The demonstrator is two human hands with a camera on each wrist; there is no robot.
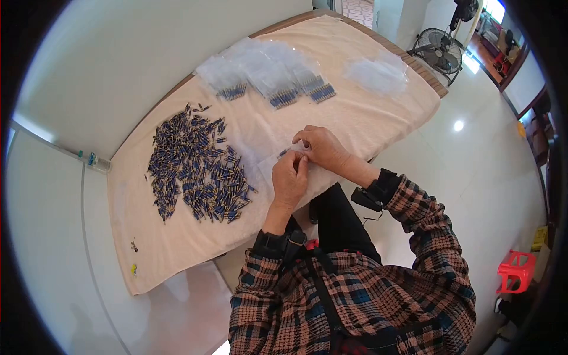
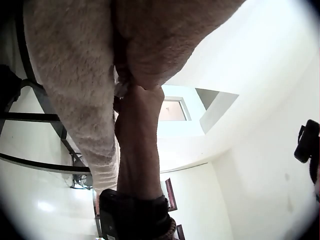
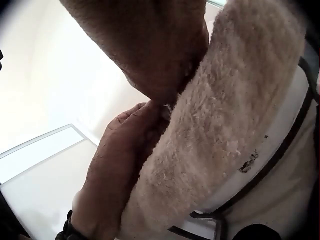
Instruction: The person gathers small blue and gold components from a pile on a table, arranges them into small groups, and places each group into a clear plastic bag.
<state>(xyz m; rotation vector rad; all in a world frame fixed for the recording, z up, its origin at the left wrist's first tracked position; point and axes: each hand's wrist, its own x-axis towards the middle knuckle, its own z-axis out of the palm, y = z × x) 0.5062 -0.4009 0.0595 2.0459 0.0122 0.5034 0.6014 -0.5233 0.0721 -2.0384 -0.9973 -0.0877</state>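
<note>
In the head view, the left hand [image 1: 290,180] and the right hand [image 1: 324,148] meet near the table's front edge, both pinching a small clear plastic bag [image 1: 300,147]. A few dark connector pieces [image 1: 283,152] show at the bag's left end. The left wrist view has the left hand [image 2: 160,40] large at the top, with the right hand [image 2: 140,107] against it. Seen from the right wrist, the right hand [image 3: 150,45] touches the left hand [image 3: 120,155], and a bit of clear plastic [image 3: 167,108] shows between them. Fingertips are mostly hidden in both wrist views.
A large pile of blue and brass connectors [image 1: 198,168] lies left on the cream cloth [image 1: 367,127]. Filled bags [image 1: 284,97] lie at the back, with clear bags [image 1: 378,74] at the back right. Small bits and a yellow item [image 1: 134,270] sit at the left corner.
</note>
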